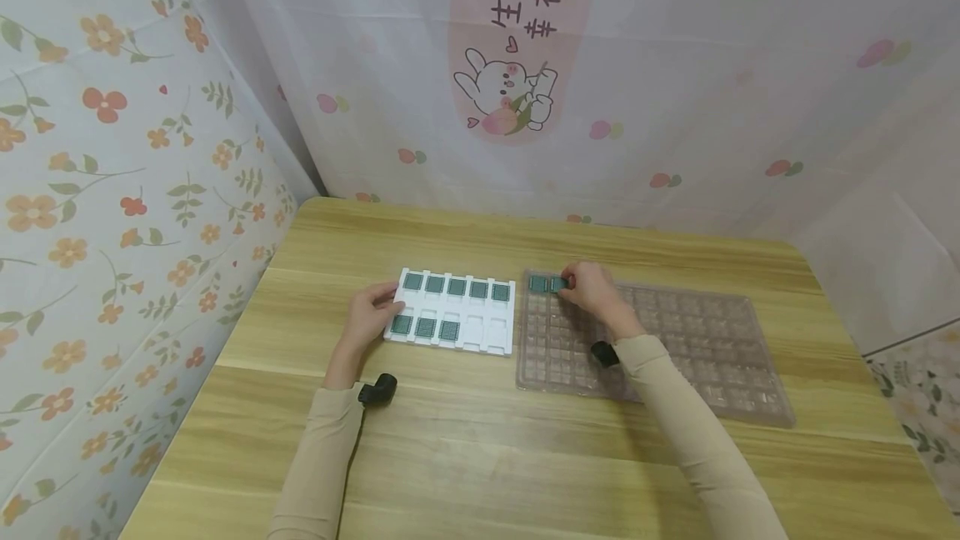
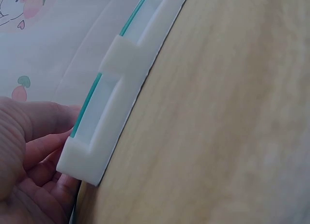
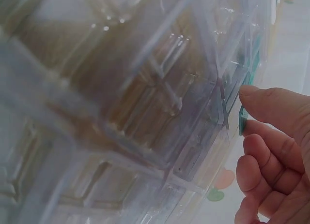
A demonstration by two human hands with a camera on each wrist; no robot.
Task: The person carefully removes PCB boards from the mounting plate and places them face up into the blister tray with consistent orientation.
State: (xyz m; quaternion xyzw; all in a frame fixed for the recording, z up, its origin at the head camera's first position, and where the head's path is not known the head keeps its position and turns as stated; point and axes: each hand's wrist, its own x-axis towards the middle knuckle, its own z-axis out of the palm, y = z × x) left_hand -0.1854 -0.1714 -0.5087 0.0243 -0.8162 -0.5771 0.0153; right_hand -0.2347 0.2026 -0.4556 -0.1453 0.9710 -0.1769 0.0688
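Note:
My left hand grips the left end of a white tray, its thumb near the end pocket in the left wrist view. Thin green circuit boards fill the tray's back row and three front-row pockets; the two front pockets at the right hold none. At the back-left corner of a clear plastic tray, my right hand pinches a green circuit board between thumb and finger. Beside it, another green circuit board sits in the corner pocket. Whether the pinched board still touches its pocket I cannot tell.
Both trays lie side by side on a wood-grain table, with a narrow gap between them. A printed curtain hangs behind the table, and a flowered one on the left. Black wrist cameras sit on both forearms.

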